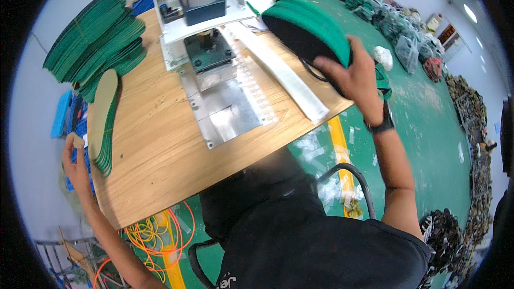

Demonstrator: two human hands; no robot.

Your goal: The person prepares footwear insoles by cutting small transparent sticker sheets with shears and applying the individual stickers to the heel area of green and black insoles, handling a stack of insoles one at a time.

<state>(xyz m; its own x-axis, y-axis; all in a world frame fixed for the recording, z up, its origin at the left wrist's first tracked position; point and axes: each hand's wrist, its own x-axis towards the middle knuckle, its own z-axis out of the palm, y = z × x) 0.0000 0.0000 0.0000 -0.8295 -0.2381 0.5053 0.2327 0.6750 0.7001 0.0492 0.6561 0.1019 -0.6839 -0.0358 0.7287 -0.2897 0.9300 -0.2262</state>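
Note:
My right hand [356,80] grips the near end of a thick stack of green insoles with a black face [308,29], at the table's right edge. Its thumb lies on the black face, while the other fingers are partly hidden at the green edges. At the table's left edge, my left hand [77,160] has its fingers bent together around a small beige bit I cannot make out. Close by lies a small pile of insoles [104,115], beige on top with green edges. Behind it rise tall stacks of green insoles [96,37].
A press machine [203,10] stands mid-table above a metal plate [225,115]. Right of it lies a long white strip [286,77]. Orange and yellow hoses [155,235] coil on the floor. Filled plastic bags [396,27] line the far wall.

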